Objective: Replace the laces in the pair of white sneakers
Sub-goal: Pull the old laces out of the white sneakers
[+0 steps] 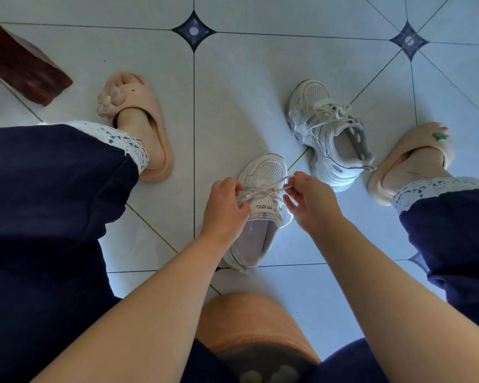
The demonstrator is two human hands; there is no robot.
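Bare forearms [155, 308] reach to the near sneaker [266, 168], where left hand [224, 203] and right hand [313, 203] each pinch its lace [263, 191] in curled fingers [233, 183].

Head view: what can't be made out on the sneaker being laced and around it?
All head view.
Eyelets of the near sneaker: hidden by the left hand and right hand.
Whether the lace they pinch is knotted or just crossed: blurred.
Print on the tongue label: too small.
Whether the far sneaker is tied in a bow: too small.
Rest of the wooden object: cut off by the top-left edge.
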